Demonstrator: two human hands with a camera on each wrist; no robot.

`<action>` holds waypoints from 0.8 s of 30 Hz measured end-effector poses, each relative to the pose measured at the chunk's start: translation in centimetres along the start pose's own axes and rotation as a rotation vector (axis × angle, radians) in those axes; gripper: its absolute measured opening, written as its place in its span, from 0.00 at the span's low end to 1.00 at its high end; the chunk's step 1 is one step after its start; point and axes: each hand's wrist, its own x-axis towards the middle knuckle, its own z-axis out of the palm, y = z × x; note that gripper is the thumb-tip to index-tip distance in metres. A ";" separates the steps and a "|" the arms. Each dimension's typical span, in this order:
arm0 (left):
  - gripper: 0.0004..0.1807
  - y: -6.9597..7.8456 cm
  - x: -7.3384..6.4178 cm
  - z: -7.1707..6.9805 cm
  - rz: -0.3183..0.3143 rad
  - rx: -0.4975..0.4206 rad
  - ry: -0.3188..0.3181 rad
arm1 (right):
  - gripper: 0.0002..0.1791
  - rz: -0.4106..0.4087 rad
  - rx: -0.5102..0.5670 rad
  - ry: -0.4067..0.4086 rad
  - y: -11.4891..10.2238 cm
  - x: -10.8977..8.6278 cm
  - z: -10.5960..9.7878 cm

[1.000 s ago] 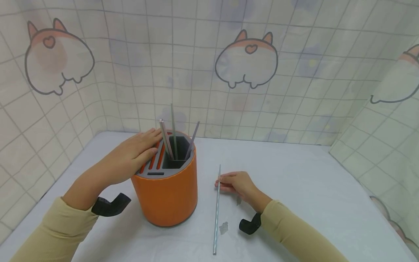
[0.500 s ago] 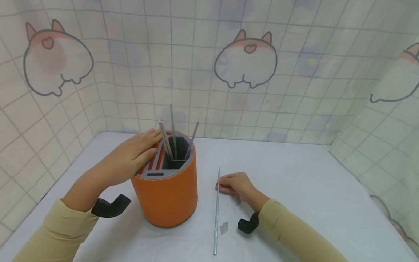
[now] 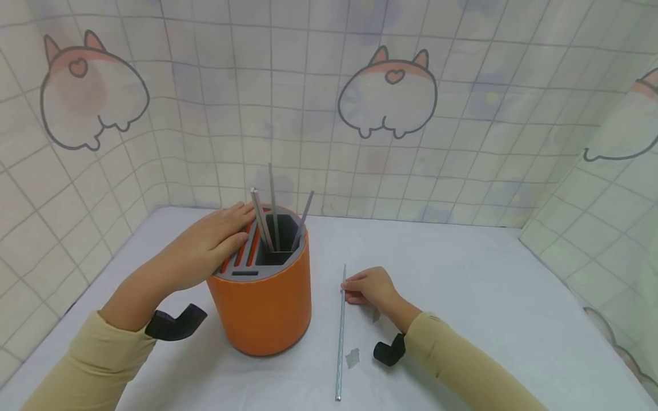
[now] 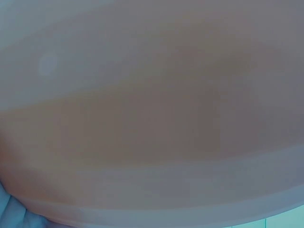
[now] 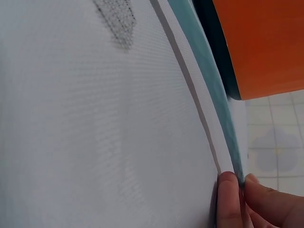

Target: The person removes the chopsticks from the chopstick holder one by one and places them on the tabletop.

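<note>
An orange round holder (image 3: pixel 262 314) with a grey slotted top stands at centre left in the head view. My left hand (image 3: pixel 205 245) rests on its top, fingers stretched over the slots. Several thin sticks (image 3: pixel 301 220) lean upright in its large dark compartment. To the right of the holder, my right hand (image 3: pixel 371 285) pinches a long, thin, shiny pale-blue stick (image 3: pixel 341 348) near its far end, between thumb and fingers. In the right wrist view the fingertips (image 5: pixel 228 183) hold that pale-blue stick, with the orange wall beyond. The left wrist view is mostly blurred.
The white table (image 3: pixel 437 251) carries small grey patches (image 3: pixel 352 358) near the right hand. A gridded curtain (image 3: pixel 319 142) with cartoon prints surrounds the table at the back and sides. Black wrist mounts (image 3: pixel 176 322) stick out beside the sleeves.
The far tip of the pale-blue stick has come slightly nearer to me, and the right hand has shifted a little. The left hand and the orange holder stay put.
</note>
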 end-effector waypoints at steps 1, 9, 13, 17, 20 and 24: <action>0.30 0.0 0.0 0.0 0.001 0.001 0.000 | 0.09 -0.006 -0.015 0.002 -0.1 0.0 0.0; 0.30 0.0 0.0 0.0 0.003 -0.001 0.003 | 0.07 -0.001 -0.069 -0.004 -0.5 0.1 0.0; 0.30 0.1 0.0 0.0 0.004 -0.005 0.003 | 0.07 0.013 -0.060 -0.014 -0.5 0.1 -0.3; 0.30 0.0 0.0 0.0 0.005 -0.007 0.003 | 0.08 0.021 -0.023 -0.023 -0.4 0.0 -0.8; 0.30 0.0 0.1 0.0 0.009 -0.009 0.003 | 0.10 0.026 0.032 -0.025 -0.3 -0.2 -1.2; 0.30 0.0 0.0 0.0 0.016 -0.014 0.004 | 0.12 0.026 0.067 -0.008 -0.6 -0.4 -1.7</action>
